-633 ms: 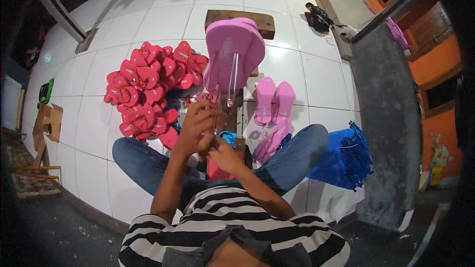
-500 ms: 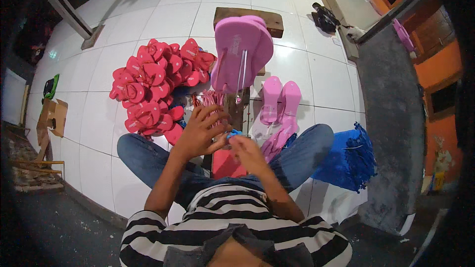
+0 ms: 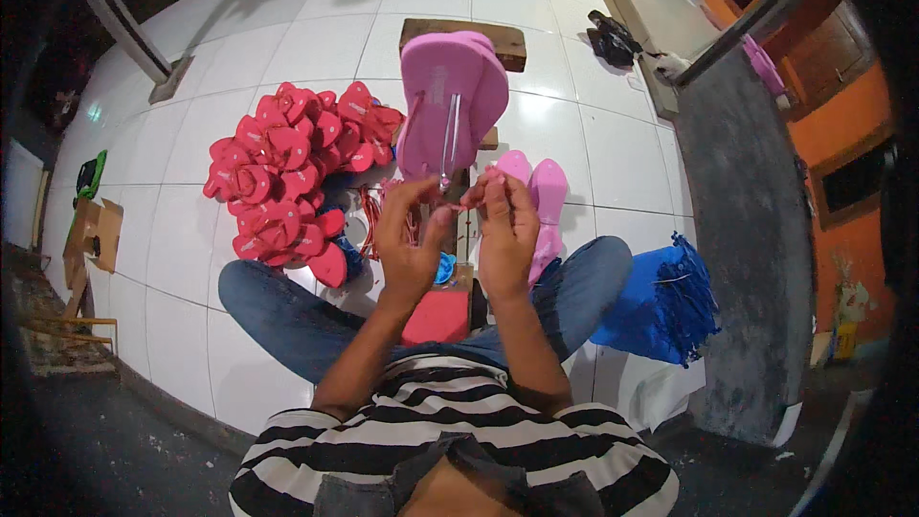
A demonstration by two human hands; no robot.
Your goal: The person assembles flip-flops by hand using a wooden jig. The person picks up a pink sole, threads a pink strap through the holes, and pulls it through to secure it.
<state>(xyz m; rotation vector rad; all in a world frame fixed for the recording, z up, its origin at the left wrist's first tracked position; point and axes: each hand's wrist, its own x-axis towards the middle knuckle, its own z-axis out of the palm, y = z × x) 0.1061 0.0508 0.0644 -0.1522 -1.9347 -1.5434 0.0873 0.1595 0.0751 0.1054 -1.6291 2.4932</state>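
Observation:
My left hand point(image 3: 410, 244) and my right hand point(image 3: 505, 235) are raised close together, fingertips pinched on a thin pink sandal strap point(image 3: 459, 207) between them. Fingers partly cover the strap. Just beyond stand lilac-pink flip-flop soles point(image 3: 431, 120), propped up on a wooden stand point(image 3: 512, 50). A slender metal rod point(image 3: 454, 129) slants down the front of the soles, its lower end close to my left fingertips. A bundle of pink and red straps point(image 3: 371, 220) lies beside my left hand. Below my hands is a small round blue container point(image 3: 444, 269).
Left of the stand is a heap of red flip-flops point(image 3: 287, 153). More pink soles point(image 3: 549, 187) lie to the right, by my knee. A blue sack-like bundle point(image 3: 651, 302) sits beyond it. A cardboard box point(image 3: 107, 235) rests far left on the white tiles point(image 3: 182, 230).
Both hands have lifted away from the strap bundle and blue container toward the rod's lower end. My right hand has turned upright, and a pink strap now shows between the hands.

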